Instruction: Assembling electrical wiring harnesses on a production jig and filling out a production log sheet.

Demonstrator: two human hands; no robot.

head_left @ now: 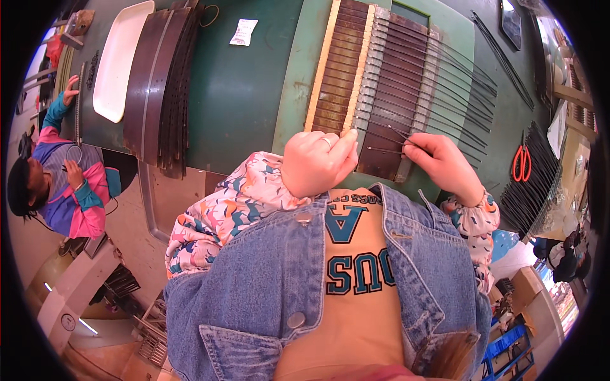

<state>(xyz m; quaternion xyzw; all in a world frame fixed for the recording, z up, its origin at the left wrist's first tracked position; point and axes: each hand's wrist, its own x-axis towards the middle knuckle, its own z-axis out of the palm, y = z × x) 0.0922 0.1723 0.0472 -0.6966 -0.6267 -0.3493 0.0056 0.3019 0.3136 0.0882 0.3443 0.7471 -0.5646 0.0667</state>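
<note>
A long rack (340,70) with brown slats between yellow strips lies on the green table in front of me. Along its right side runs a row of metal clips (367,95), and several thin black wires (413,57) stretch from them across a brown bar to the right. My left hand (321,159) is closed at the rack's near end, its thumb and forefinger beside the lowest clips; whatever they pinch is too small to make out. My right hand (438,162) pinches a thin black wire (384,150) near the bar's near end.
Red-handled scissors (521,163) lie by a bundle of black wires (537,184) on the right. Dark brown strips (155,89) are stacked left, next to a white tray (121,63). A white paper slip (243,32) lies between. Another person (70,165) works at the far left.
</note>
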